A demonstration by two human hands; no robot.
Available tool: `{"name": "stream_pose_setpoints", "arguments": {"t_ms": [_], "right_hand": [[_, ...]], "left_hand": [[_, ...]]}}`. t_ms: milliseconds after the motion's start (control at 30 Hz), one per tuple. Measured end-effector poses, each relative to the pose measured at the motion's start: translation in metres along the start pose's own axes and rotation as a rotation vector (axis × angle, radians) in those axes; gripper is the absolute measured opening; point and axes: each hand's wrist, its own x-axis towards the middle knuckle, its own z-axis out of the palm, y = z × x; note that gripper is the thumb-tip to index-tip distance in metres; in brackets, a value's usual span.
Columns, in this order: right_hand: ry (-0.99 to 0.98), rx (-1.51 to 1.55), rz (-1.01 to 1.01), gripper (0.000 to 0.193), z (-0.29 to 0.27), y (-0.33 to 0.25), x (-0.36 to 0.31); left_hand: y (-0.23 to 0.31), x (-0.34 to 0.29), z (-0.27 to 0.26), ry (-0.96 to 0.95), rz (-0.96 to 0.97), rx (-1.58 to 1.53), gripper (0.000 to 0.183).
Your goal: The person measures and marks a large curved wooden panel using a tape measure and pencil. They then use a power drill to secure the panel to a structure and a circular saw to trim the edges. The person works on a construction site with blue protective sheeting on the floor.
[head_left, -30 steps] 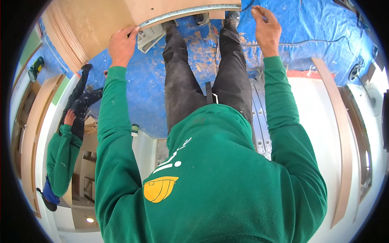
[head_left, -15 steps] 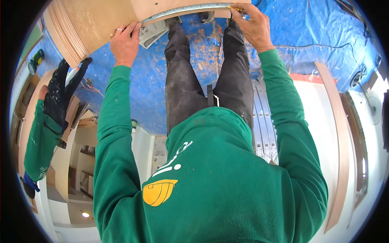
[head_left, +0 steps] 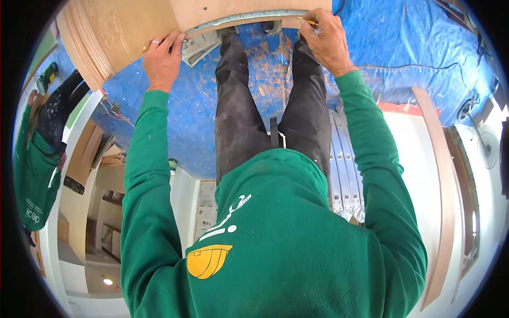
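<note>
Left hand pinching measuring strip at panel edge; right hand gripping pencil; holding strip flat should help.

I had both arms reaching forward, hands well apart. The left hand showed me its back, fingers bent and angled toward the other hand; just behind it, the left wrist ran nearly straight into the left forearm. The right hand leaned inward, thumb and fingertips drawn into a pinch, with the right forearm slanting back and outward behind it.
</note>
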Motion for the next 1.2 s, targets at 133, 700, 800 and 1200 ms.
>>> {"name": "stream_pose_setpoints", "arguments": {"t_ms": [133, 700, 800, 1200], "right_hand": [[0.004, 0.012, 0.067, 0.014, 0.01, 0.005, 0.001], [-0.006, -0.035, -0.002, 0.013, 0.009, 0.008, 0.001], [0.005, -0.053, -0.016, 0.013, 0.01, 0.007, 0.0], [0.05, -0.026, -0.032, 0.013, 0.005, -0.003, 0.01]], "left_hand": [[0.0, 0.002, -0.001, -0.013, -0.003, 0.03, 0.025], [0.003, 0.004, -0.003, 0.003, 0.016, -0.027, 0.023], [0.001, 0.005, -0.001, 0.009, 0.026, -0.021, 0.023], [0.002, 0.005, -0.002, 0.011, 0.036, -0.008, 0.023]]}}
